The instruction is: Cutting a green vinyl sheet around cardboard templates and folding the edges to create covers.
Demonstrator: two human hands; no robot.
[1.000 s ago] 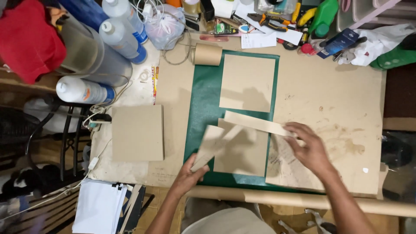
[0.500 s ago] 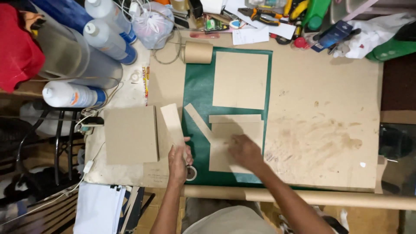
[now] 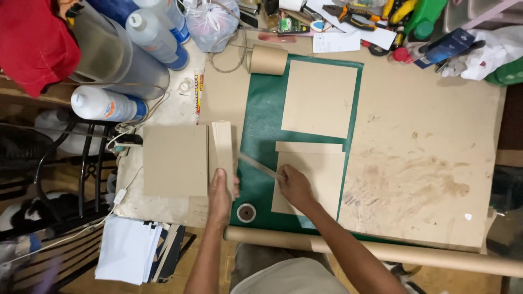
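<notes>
Brown cardboard pieces lie all over the table (image 3: 436,179) in the head view.

The left hand (image 3: 220,193) is at about 7 o'clock from the middle. Its fingers are closed around the near end of a stack of narrow cardboard strips (image 3: 222,147). The stack points up toward 12 o'clock. It lies just beside a square cardboard sheet (image 3: 175,160), which sits at 9 o'clock from the hand.

The right hand (image 3: 294,185) is just right of the left hand, at 3 o'clock from it. It rests palm down on a cardboard piece (image 3: 318,174) on the green cutting mat (image 3: 261,114). Its fingers pinch one thin strip (image 3: 260,166), which slants up toward 10 o'clock and reaches toward the stack.

A bigger cardboard sheet (image 3: 320,98) lies on the mat at 12 o'clock from the right hand. A small tape roll (image 3: 246,212) sits on the mat at 6 o'clock, between the two wrists.

A long cardboard tube (image 3: 381,250) lies along the near edge of the table. Bottles (image 3: 109,104) crowd the far left corner at 10 o'clock. Tools (image 3: 348,13) crowd the far edge at 12 o'clock. The right side of the table, at 3 o'clock, has open room.
</notes>
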